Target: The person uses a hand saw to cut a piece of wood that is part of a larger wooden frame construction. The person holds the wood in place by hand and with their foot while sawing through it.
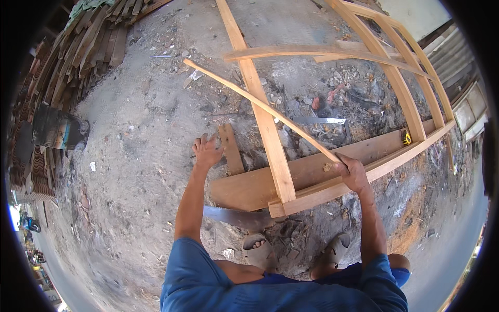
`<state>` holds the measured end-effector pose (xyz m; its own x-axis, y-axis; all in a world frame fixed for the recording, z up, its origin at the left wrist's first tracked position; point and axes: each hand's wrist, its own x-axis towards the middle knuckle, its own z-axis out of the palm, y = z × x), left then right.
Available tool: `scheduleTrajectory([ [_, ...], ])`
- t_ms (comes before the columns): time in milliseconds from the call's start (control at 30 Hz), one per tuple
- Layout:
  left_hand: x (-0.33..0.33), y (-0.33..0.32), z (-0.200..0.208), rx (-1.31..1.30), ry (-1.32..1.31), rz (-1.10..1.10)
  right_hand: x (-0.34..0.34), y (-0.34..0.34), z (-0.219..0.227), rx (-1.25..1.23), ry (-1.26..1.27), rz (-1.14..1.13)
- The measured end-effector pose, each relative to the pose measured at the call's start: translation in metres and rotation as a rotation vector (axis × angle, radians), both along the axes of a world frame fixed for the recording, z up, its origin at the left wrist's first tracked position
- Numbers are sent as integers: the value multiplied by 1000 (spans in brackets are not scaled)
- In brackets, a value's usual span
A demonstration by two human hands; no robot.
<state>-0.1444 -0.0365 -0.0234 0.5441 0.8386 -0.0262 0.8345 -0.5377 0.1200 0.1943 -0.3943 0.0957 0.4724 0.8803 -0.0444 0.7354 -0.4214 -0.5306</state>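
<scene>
My right hand (354, 174) is closed around the near end of a thin wooden strip (260, 105). The strip slants away to the far left, passing over an upright member (267, 130) of a wooden frame. Fingers spread, my left hand (208, 152) is over the dirt beside a short board (231, 149) and holds nothing. The frame's near rail (358, 176) runs in front of my feet, along a wide plank (312, 174). A saw blade (239, 216) lies partly under the frame's left corner; its handle cannot be made out.
A metal carpenter's square (319, 120) lies on the ground inside the frame. A yellow and black tape measure (405, 137) sits by the plank's right end. Crosspieces (291, 51) span the far side. Stacked timber (88, 49) and a dark container (61, 129) stand at left.
</scene>
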Motion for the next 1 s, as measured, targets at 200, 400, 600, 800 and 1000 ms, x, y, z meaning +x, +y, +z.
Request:
scheduleTrajectory([
  [200,42,2,46,-493,-479,63,-30,-6,-11,-24,630,-35],
  [400,83,-23,64,-811,-964,31,-97,2,8,8,1053,22],
  [600,81,-42,129,-888,-1411,294,-196,13,-19,45,1103,62],
  [800,32,-7,156,-774,-1246,150,-242,-39,-75,-318,256,519],
  [1000,32,-26,164,-468,-942,61,-272,-70,-121,-236,-283,400],
])
